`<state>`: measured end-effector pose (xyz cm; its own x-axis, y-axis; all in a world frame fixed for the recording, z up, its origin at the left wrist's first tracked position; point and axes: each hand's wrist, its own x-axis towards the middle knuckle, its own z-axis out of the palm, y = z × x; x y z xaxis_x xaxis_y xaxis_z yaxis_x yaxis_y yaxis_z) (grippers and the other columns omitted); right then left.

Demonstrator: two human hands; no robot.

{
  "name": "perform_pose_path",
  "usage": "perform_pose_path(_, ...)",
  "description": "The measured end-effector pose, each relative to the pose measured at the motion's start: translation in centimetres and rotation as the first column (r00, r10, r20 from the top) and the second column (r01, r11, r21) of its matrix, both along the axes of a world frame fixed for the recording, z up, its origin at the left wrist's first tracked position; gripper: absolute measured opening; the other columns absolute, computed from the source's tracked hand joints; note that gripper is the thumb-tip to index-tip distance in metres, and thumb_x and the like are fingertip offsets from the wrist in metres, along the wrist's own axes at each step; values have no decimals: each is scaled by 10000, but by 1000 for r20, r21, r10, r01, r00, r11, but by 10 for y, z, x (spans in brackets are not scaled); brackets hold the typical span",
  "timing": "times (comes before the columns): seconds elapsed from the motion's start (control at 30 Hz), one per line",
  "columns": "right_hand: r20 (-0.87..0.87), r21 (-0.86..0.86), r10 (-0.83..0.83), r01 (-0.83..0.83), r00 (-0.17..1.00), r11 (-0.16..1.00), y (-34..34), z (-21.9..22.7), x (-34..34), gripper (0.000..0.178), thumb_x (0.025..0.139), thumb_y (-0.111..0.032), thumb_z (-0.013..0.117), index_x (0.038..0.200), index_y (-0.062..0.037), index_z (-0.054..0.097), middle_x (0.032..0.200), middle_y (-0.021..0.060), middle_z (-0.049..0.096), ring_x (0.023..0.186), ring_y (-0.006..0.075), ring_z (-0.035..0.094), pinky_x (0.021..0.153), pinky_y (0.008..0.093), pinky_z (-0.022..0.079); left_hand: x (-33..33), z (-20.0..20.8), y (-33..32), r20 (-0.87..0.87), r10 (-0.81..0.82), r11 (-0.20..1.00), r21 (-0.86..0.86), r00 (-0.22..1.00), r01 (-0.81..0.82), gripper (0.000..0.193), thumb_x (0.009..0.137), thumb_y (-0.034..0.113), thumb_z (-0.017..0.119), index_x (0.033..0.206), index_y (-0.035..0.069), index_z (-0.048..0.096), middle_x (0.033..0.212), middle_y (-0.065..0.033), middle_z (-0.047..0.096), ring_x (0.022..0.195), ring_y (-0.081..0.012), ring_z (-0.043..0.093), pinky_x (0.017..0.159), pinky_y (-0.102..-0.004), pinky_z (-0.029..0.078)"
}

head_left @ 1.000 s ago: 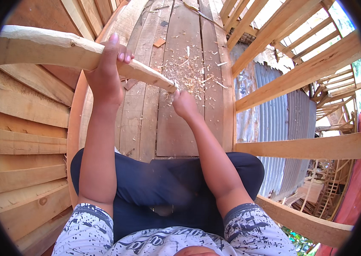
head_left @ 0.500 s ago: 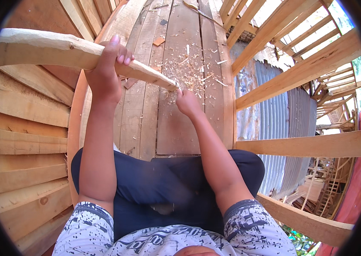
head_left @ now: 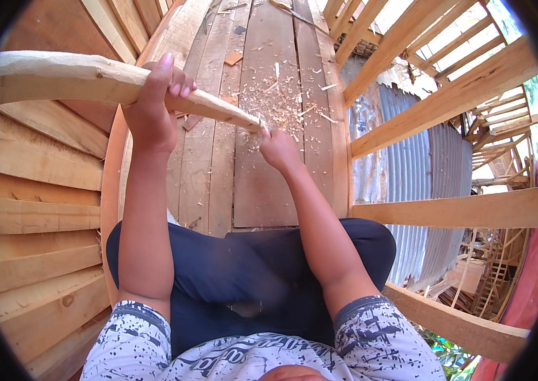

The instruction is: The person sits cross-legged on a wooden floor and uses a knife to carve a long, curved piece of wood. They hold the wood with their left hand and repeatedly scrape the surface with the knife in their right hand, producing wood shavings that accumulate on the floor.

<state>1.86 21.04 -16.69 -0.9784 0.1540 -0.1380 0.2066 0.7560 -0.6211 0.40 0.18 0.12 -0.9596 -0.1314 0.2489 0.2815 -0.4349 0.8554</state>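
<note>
A long, pale, curved piece of wood point(head_left: 100, 82) runs from the left edge of view toward the middle, thick at the left and tapering to a narrow tip. Its surface looks rough and carved along the top. My left hand point(head_left: 154, 105) is wrapped round it about midway, thumb up on the top face. At the tip, my right hand point(head_left: 278, 150) is closed in a fist. A small dark bit shows between this fist and the wood; what the fingers grip is hidden.
Wood shavings point(head_left: 281, 105) are scattered over the plank floor point(head_left: 265, 190) in front of my folded legs. A board wall point(head_left: 34, 216) stands on the left. Wooden rails point(head_left: 450, 213) line the right side, with corrugated metal sheets point(head_left: 405, 184) beyond. A thin stick point(head_left: 297, 16) lies far ahead.
The thick left end of the wood has dipped slightly, and my left hand has shifted a little to the left with it. My right hand stays at the tip, having moved only slightly.
</note>
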Motion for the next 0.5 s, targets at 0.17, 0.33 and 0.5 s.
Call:
perform_pose_path(0.17, 86, -57, 106, -102, 991, 993, -13, 30, -5, 419, 981, -317, 446, 979, 43, 660, 966, 284, 663, 934, 450, 630, 843, 524, 478, -1, -6, -11, -40, -12, 999, 46, 999, 14, 301, 865, 193, 663, 640, 123, 477, 614, -10, 462, 609, -141, 494, 698, -345, 466)
perform_pose_path(0.33, 118, 7, -36, 36, 992, 999, 9, -13, -5, 419, 980, -315, 447, 1002, 47, 657, 993, 283, 662, 970, 446, 628, 865, 514, 479, 0, -3, -2, -14, -27, 1000, -5, 1000, 27, 316, 908, 238, 596, 665, 134, 423, 637, 1, 389, 639, -140, 451, 740, -357, 444)
perform_pose_path(0.5, 151, -51, 8, 0, 989, 999, -7, 24, 3, 412, 975, -314, 452, 1027, 42, 653, 1009, 282, 657, 993, 438, 623, 882, 502, 473, 0, -7, -6, -33, -21, 1000, -11, 999, 21, 313, 910, 240, 594, 670, 135, 423, 638, 1, 389, 641, -142, 451, 744, -355, 444)
